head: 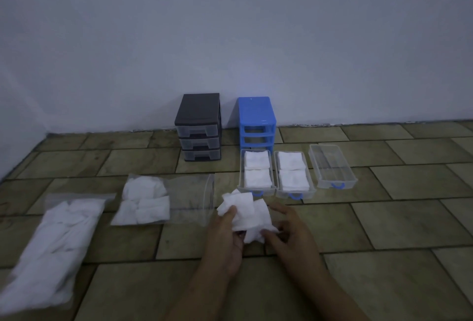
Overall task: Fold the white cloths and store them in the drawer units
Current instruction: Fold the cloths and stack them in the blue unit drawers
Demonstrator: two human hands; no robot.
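Fingers, both hands, curled round one crumpled white cloth (245, 214): my left hand (225, 241) pinches its far-left corner with thumb on top, my right hand (286, 233) grips its near-right edge. Cloth held just above the floor (384, 282), unfolded, bunched, its longer run lying roughly left-far to right-near between the two hands. Neither hand is nearer; both are on it.

Landmark: blue drawer unit (257, 123), standing against the wall, its three slots vacant.

- Drawer one (256, 170), clear, blue handle, on the floor touching the front of the blue unit: two folded cloths, one behind the other. It lies just beyond my held cloth, slightly right.
- Drawer two (294, 174), just beside drawer one on its right: two folded cloths, same arrangement.
- Drawer three (332, 167), right again, set slightly apart: nothing in it. I judge this the likely destination, so the folded cloth must travel forward and to the right, the right hand's side.
- Black drawer unit (198, 126), left of the blue unit, three clear drawers closed; contents not discernible.
- Open clear bag (163, 199), left and nearer than the blue unit: loose white cloths at its left end.
- Second bag (53, 249), farthest left and nearest me: full of white cloths, blurred.
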